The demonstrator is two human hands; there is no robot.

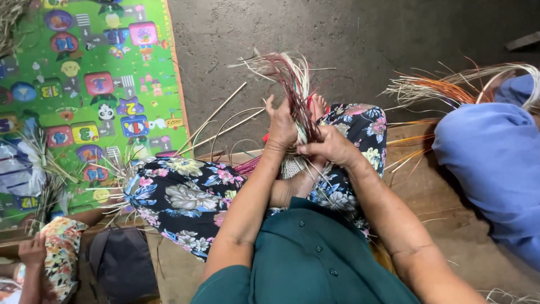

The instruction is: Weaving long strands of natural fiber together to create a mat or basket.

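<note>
Mid-weave: my left hand (281,126) & right hand (332,147) both clamp the straw bundle (295,84) above my knees, prob. fold next strand over.

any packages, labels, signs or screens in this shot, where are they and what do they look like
No packages, signs or screens.
Play mat: on the floor at upper left, green with an orange edge, printed with coloured tiles and cartoon figures.
Nothing printed shows on the bundle of strips that the left hand and right hand hold.
</note>
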